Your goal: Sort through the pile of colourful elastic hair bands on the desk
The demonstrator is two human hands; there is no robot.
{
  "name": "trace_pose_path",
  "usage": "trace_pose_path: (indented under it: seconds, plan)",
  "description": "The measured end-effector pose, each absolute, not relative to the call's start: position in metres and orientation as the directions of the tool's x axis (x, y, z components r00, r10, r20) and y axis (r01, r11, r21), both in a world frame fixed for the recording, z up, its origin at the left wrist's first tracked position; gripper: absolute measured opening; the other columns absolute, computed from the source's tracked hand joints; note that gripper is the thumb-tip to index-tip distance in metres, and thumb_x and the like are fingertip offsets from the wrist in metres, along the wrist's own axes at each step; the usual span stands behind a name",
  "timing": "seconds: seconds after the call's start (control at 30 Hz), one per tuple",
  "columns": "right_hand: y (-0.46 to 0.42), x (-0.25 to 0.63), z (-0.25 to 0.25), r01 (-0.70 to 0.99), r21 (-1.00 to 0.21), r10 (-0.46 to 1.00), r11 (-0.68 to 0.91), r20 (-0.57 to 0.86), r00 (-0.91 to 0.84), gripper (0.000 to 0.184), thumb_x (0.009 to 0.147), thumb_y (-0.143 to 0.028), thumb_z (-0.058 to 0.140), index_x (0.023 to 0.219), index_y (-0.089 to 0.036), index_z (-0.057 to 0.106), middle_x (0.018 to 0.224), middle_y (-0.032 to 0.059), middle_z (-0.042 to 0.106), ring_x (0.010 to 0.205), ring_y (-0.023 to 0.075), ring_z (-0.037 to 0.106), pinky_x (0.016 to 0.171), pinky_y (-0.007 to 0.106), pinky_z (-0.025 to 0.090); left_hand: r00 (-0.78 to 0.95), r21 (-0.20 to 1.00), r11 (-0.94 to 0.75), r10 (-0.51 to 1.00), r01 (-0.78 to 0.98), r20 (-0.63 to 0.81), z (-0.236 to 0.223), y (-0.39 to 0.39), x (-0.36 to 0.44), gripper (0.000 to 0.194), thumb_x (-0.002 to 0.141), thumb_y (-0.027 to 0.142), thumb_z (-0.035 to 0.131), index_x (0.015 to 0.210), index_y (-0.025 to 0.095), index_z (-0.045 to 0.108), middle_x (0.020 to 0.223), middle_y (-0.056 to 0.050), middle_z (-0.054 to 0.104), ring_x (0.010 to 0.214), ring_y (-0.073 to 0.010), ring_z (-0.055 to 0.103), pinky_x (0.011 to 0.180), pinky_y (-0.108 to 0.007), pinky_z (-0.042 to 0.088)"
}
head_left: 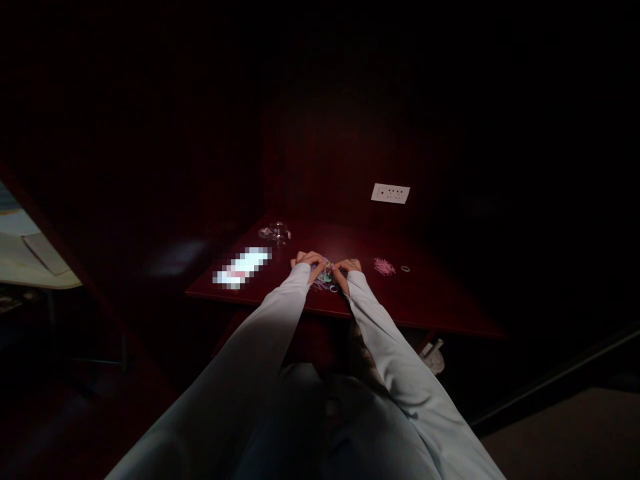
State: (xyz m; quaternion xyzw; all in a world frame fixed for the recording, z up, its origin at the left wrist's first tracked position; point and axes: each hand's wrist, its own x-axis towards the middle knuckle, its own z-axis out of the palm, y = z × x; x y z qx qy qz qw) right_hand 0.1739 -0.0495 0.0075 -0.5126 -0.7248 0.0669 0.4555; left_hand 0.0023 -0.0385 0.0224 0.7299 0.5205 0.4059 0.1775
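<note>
A pile of small, multicoloured elastic hair ties point(326, 277) lies near the front edge of the dark red desk, between my hands. My left hand point(307, 259) reaches in from the left with bent fingers, its fingertips closed on a hair tie at the top of the pile. From the right, my right hand point(347, 268) has its thumb and fingers pinched at the same pile; what they hold is too small to make out. Right of it lies a separate heap of pink hair ties point(384, 267), with a single pale ring-shaped band point(405, 269) beyond.
A clear glass jar point(279, 233) stands at the back left of the desk point(425, 300). Nearer lies a bright, pixelated flat object point(243, 267). A white socket plate point(391, 193) is on the back panel. Dark partitions flank the desk; another table point(45, 273) shows at far left.
</note>
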Motion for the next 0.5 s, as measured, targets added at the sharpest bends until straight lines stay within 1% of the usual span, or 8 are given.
trace_pose_path:
  seconds: [0.2,0.3,0.4,0.5]
  plan:
    - [-0.058,0.177,0.013,0.664,-0.566,0.808,0.488,0.581,-0.099,0.031,0.096,-0.044,0.057,0.076,-0.026,0.072,0.083,0.0045,0.069,0.098,0.0247,0.056,0.101,0.041,0.043,0.139,0.675,-0.428,0.887,0.601,0.439,0.024,-0.044,-0.001,0.020,0.098,0.035,0.061,0.083,0.028,0.074,0.117,0.005,0.077,0.118,-0.0230,0.055,0.102,-0.041,0.032]
    - [-0.058,0.178,0.017,0.652,-0.589,0.825,0.477,0.557,-0.101,0.031,0.096,-0.044,0.056,0.076,-0.026,0.072,0.082,0.0044,0.070,0.098,0.0247,0.057,0.098,0.039,0.044,0.130,0.675,-0.424,0.888,0.604,0.442,0.023,-0.044,0.001,0.022,0.098,0.034,0.061,0.082,0.028,0.074,0.116,0.004,0.078,0.117,-0.0227,0.055,0.102,-0.041,0.031]
    - [-0.057,0.175,0.022,0.656,-0.611,0.850,0.444,0.518,-0.093,0.032,0.095,-0.044,0.057,0.074,-0.025,0.071,0.078,0.0039,0.069,0.094,0.0240,0.058,0.096,0.038,0.044,0.112,0.680,-0.408,0.893,0.609,0.436,0.024,-0.044,0.004,0.023,0.098,0.030,0.061,0.078,0.026,0.073,0.114,0.004,0.078,0.115,-0.0216,0.055,0.103,-0.041,0.031]
    - [-0.058,0.172,0.027,0.659,-0.603,0.855,0.449,0.505,-0.120,0.038,0.095,-0.049,0.058,0.069,-0.024,0.068,0.073,0.0025,0.067,0.087,0.0222,0.059,0.096,0.038,0.044,0.114,0.686,-0.400,0.899,0.608,0.424,0.027,-0.046,0.005,0.022,0.096,0.027,0.062,0.076,0.026,0.072,0.115,0.004,0.078,0.114,-0.0213,0.055,0.103,-0.041,0.030]
